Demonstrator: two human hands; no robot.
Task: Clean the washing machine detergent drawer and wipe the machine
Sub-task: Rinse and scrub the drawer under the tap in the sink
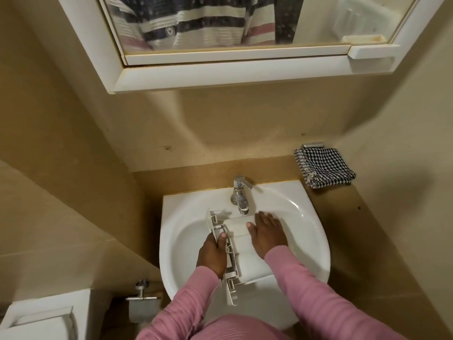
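A white detergent drawer lies in the basin of a white sink, just under the spout of a chrome tap. Its front panel stands on edge toward the left. The left hand has its grip closed round that panel, thumb on the inner side and fingers curled behind it. The right hand lies flat on the drawer's pale body, fingers straight and the grip wide, holding nothing. Both arms wear pink sleeves. The view is too soft to tell whether water is running from the spout.

The sink is set into a tan desk in a narrow corner between beige walls. A folded dark-and-white checked cloth rests at the back right of the desk, well apart from the basin. A white-framed mirror cabinet hangs above. Low on the left are a metal toilet-roll holder and a white cistern.
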